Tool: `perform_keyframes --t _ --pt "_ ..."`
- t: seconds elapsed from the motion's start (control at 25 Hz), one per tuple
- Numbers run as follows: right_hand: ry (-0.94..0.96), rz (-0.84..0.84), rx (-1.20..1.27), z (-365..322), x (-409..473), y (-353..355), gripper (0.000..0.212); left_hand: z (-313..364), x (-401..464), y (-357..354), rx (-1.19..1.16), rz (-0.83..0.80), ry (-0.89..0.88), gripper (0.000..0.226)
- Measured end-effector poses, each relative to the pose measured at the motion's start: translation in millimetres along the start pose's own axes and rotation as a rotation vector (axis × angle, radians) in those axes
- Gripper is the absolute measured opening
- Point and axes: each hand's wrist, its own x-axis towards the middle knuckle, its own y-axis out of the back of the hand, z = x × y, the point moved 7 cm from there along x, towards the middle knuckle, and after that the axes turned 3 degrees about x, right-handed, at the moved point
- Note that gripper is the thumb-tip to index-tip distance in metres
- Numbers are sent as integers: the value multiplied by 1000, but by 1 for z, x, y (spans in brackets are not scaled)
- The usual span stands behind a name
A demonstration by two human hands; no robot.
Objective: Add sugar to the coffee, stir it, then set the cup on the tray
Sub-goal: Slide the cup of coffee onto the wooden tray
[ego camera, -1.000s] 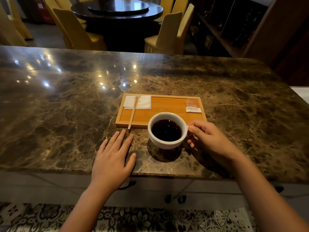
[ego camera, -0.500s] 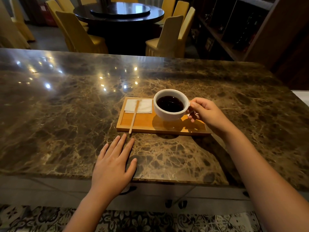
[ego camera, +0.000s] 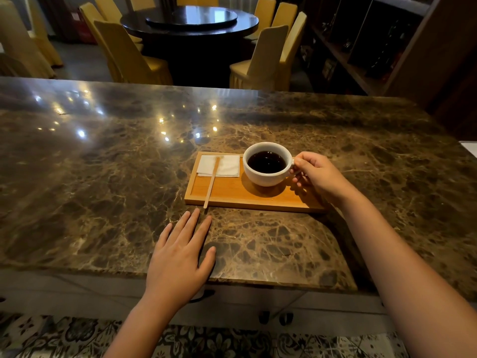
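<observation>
The right hand (ego camera: 320, 177) pinches the small handle of a round white ceramic cup (ego camera: 267, 174) between thumb and curled fingers (ego camera: 299, 161), closed on it, the cup upright and filled with dark coffee (ego camera: 266, 162). The cup stands over the right half of a shallow rectangular wooden tray (ego camera: 232, 197), its base at the tray's floor with a shadow close beneath it; whether it fully rests there cannot be told. Just left of the grip, past the cup, a folded white paper napkin (ego camera: 227, 165) lies in the tray's far left corner. A slim pale wooden stir stick (ego camera: 211, 186) lies across that napkin and slants toward the person, its near end passing over the tray's front rim. Nearer than the grip and to its left, the left hand (ego camera: 180, 262) lies palm down on the polished brown veined marble countertop (ego camera: 103, 177), fingers spread flat and holding nothing, its fingertips just short of the stick's near end. Far beyond the grip stand a dark round dining table (ego camera: 189, 20) and yellow-covered chairs (ego camera: 129, 55).
</observation>
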Motion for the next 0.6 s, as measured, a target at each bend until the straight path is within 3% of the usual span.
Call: perform_keyframes --t 0.6 --pt "-124 110 -138 1 5 8 15 3 0 4 -11 24 -5 55"
